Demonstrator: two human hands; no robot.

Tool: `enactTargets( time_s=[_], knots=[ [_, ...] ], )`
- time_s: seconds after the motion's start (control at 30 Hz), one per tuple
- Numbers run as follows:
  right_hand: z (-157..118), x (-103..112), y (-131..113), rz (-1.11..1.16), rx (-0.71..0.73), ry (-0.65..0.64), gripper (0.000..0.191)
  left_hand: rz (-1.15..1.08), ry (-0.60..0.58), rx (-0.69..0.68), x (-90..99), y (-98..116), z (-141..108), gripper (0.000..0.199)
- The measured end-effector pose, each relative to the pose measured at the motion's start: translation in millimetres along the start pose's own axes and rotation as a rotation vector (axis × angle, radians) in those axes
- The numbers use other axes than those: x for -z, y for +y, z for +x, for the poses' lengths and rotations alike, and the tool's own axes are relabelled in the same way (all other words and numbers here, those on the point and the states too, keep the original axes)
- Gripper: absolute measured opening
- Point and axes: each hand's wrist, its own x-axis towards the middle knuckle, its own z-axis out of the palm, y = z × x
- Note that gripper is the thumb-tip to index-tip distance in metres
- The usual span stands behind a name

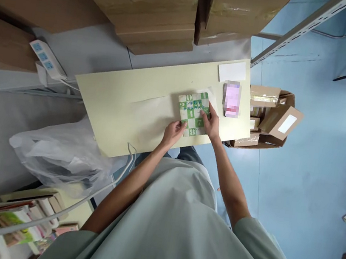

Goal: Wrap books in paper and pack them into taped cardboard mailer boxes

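Note:
A small book (193, 114) with a green and white checkered cover is between my two hands, over the pale yellow table (123, 114). My left hand (174, 133) grips its lower left corner, thumb on the cover. On the right edge, my right hand (211, 121) holds it with the thumb across the front and fingers behind. Part of a white sheet (211, 93) shows behind the book's upper right. A phone (231, 99) with a blurred pink screen lies to the right of my right hand, and a white paper (232, 72) lies above the phone.
Large cardboard boxes (156, 20) stand beyond the table. An open carton (283, 146) of smaller boxes is on the floor to the right. At left are a power strip (48, 59), a clear plastic bag (61, 148) and stacked books (25, 220). A grey cable (86, 199) crosses the lower left.

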Motion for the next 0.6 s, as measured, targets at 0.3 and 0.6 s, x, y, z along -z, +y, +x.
enactTargets(
  time_s=[0.3,0.6],
  knots=[
    [48,-23,38,-0.122,0.01,0.012,0.095,0.046,0.084,0.071,-2.9,-16,35,0.021],
    [39,-21,37,-0.016,0.042,0.05,0.078,-0.101,0.065,0.141,-5.7,-25,42,0.021]
  ],
)
